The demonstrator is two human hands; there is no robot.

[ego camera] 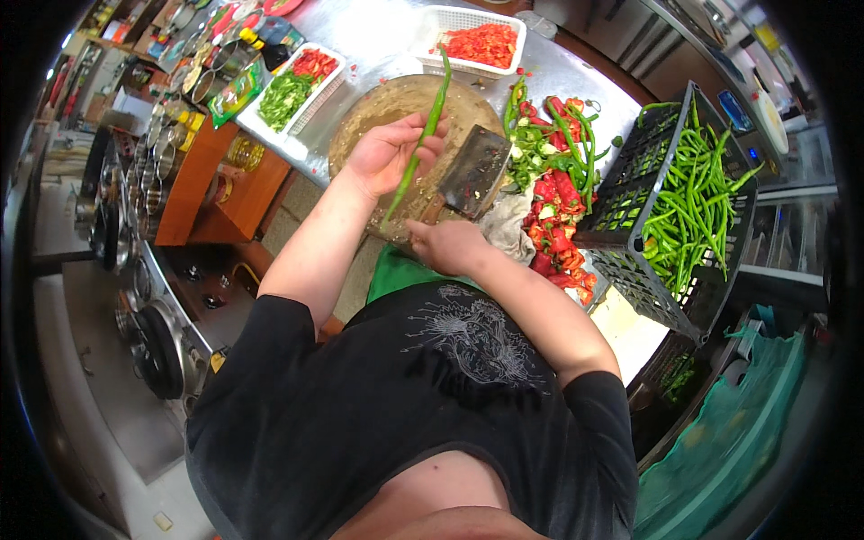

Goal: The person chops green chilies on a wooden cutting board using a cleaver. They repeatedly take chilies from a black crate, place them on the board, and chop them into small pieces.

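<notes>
My left hand (395, 150) holds a long green chili pepper (432, 121) up over a round wooden chopping board (378, 101). The pepper is whole and slants, its lower tip pointing back towards me. My right hand (449, 244) is at the board's near edge, fingers partly curled, close to the handle (430, 210) of a cleaver. Whether it touches that handle is hard to see. The dark cleaver blade (474, 170) lies flat on the board's right side. A crumpled cloth (507, 229) lies beside the board, right of the blade.
Red pepper pieces (559, 229) and green pepper ends (530, 158) lie right of the board. A black plastic crate (611, 175) holds many green chilies (695, 202). One white basket (520, 44) contains chopped red pepper; another (320, 94) contains chopped green and red. Bottles (270, 50) stand far left.
</notes>
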